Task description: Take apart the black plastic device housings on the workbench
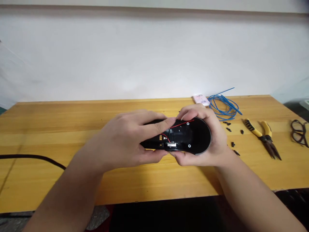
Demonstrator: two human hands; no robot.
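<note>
Between my two hands is a black, rounded plastic housing, held above the table with its hollow inside facing me. Inside it show a red wire, a white connector and two pale screw posts. My left hand wraps round the left end, its thumb lying across the upper part of the opening. Around the right end curls my right hand, with fingertips on the top rim and the thumb at the lower edge. The far side of the housing is hidden.
Yellow-handled pliers lie at the right, with black-framed glasses beyond them. Several small black parts are scattered nearby. A coil of blue wire and a pinkish-white packet sit near the wall. A black cable runs in from the left.
</note>
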